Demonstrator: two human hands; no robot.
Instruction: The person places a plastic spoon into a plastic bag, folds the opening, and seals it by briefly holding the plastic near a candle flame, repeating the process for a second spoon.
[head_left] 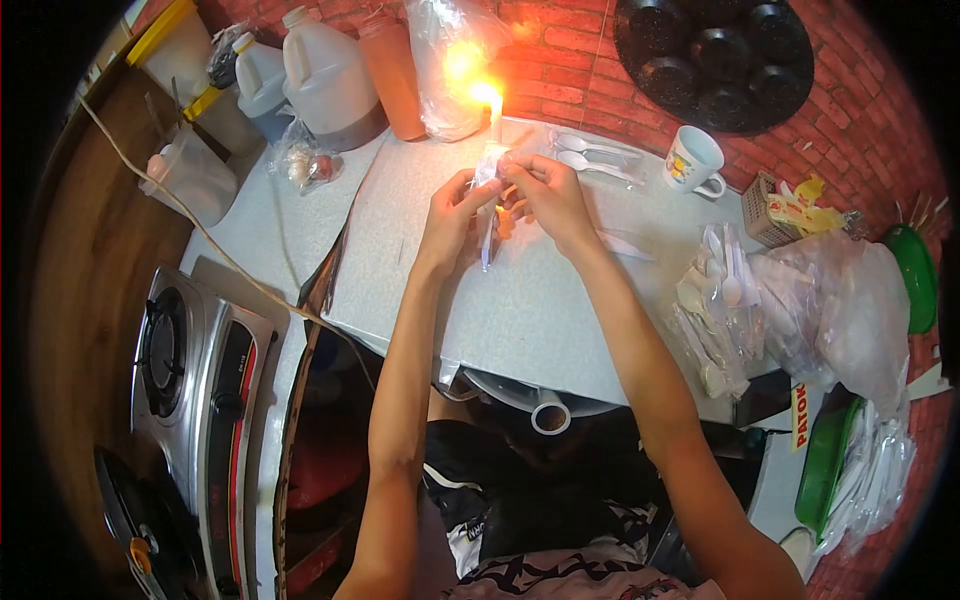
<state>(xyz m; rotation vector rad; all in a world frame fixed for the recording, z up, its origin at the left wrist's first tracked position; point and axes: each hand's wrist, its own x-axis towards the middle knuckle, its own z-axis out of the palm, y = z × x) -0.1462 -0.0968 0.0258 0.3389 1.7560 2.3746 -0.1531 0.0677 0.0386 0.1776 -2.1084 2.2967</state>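
Drifting closer to the lit candle (496, 122) could scorch the thin plastic sleeve (489, 168) or burn fingertips. The left hand (455, 218) and right hand (553, 200) pinch it closed-fingered, just beside the candle, above the worktop (385, 270). It looks clear, narrow and crinkled, partly lost in glare.

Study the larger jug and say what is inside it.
The larger jug holds dark liquid low down, seen through its cloudy wall. A small bag covers part of its base, so what lies behind there cannot be seen.
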